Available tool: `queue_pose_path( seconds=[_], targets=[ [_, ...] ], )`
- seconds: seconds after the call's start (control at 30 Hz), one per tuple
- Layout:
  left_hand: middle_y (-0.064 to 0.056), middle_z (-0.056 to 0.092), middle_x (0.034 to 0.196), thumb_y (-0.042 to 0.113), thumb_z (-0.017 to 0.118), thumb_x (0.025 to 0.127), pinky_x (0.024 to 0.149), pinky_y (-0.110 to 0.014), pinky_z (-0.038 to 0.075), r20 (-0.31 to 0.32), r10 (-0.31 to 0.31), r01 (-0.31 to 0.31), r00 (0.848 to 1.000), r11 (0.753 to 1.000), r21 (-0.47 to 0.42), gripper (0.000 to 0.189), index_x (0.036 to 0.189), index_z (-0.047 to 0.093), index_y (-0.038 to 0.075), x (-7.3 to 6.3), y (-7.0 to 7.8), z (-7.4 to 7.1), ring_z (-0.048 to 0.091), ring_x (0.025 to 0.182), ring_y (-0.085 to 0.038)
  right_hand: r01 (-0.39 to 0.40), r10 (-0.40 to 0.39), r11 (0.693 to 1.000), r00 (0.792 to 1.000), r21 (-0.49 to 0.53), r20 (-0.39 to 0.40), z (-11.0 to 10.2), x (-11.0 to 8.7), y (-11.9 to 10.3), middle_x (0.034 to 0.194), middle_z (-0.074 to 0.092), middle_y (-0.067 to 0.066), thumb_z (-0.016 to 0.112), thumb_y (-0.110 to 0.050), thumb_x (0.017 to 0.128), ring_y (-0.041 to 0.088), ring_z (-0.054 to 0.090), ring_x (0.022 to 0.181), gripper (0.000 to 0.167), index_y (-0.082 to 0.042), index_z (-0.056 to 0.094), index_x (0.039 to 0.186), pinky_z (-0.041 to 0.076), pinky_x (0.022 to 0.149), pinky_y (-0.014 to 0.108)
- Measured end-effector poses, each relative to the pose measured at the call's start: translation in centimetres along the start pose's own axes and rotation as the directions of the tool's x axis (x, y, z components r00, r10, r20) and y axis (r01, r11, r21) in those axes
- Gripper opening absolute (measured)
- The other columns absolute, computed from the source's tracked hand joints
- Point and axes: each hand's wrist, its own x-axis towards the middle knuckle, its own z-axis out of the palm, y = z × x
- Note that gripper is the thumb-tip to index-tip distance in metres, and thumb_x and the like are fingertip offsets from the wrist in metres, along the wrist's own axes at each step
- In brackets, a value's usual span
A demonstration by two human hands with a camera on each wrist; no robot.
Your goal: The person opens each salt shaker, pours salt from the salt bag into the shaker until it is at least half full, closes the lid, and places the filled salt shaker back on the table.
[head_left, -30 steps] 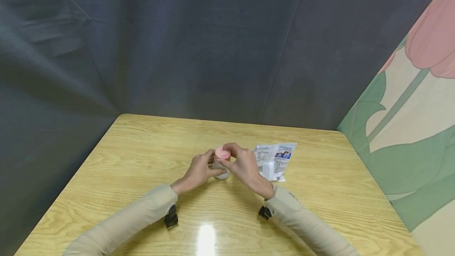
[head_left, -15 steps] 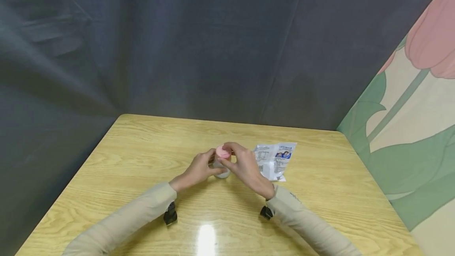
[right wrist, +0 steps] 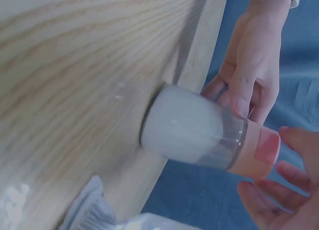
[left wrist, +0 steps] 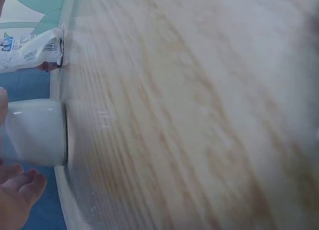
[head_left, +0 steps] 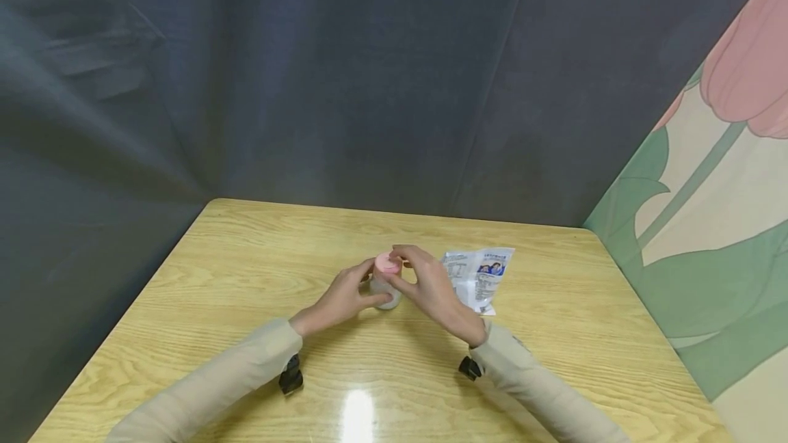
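A clear jar (head_left: 386,297) with white contents stands upright on the table, topped by a pink lid (head_left: 388,263). My left hand (head_left: 340,301) holds the jar's side between thumb and fingers. Around the lid are the curled thumb and fingers of my right hand (head_left: 434,296), which pinch it. In the right wrist view the lid (right wrist: 253,150) sits on the jar (right wrist: 184,125), with a darker pink patch on it; the white contents fill the lower part. The left wrist view shows the jar's lower part (left wrist: 37,133) touching the table, its top out of frame.
A white printed packet (head_left: 490,272) with a blue picture lies just right of my right hand. The wooden table (head_left: 258,251) meets a dark curtain (head_left: 369,87) at the back. A flower-patterned cloth (head_left: 708,251) hangs on the right.
Both hands stay on the jar and lid, which have shifted very slightly to the right. My right wrist has moved a little right. The packet stays in place.
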Motion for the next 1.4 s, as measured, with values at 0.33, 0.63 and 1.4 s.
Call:
queue_pose_path(
  seconds=[0.33,0.63,1.4],
  targets=[
    [-0.007,0.056,0.138,0.033,0.072,0.092,0.1,-0.038,0.051,-0.052,-0.005,0.006,0.999,1.0,0.019,0.061,0.142,0.049,0.008,-0.4,0.6,-0.6,0.055,0.123,-0.024,0.098,-0.101,0.994,0.993,-0.046,-0.066,-1.6,-0.3,0.1,0.099,0.069,0.006,0.079,-0.016,0.086,0.026,0.063,0.088,0.024,-0.003,0.068,0.104,0.053,0.075,0.038],
    [-0.01,0.054,0.14,0.044,0.07,0.091,0.098,-0.041,0.051,-0.099,-0.085,0.093,0.991,0.993,0.075,0.067,0.142,0.048,0.006,-1.2,0.5,-1.4,0.054,0.124,-0.028,0.21,-0.221,0.973,0.967,-0.093,-0.126,-3.2,-0.7,0.5,0.095,0.069,0.005,0.08,-0.019,0.085,0.022,0.063,0.091,0.021,-0.003,0.07,0.096,0.056,0.079,0.04],
    [-0.013,0.06,0.133,0.048,0.064,0.095,0.096,-0.05,0.052,-0.245,-0.016,0.085,0.969,0.958,0.274,0.056,0.135,0.056,0.009,-2.7,0.3,-3.7,0.058,0.12,-0.033,0.339,-0.394,0.915,0.866,-0.219,-0.307,-7.9,-2.2,3.4,0.088,0.068,0.006,0.064,-0.029,0.097,0.028,0.056,0.083,0.028,-0.004,0.071,0.087,0.044,0.075,0.033]
  ],
)
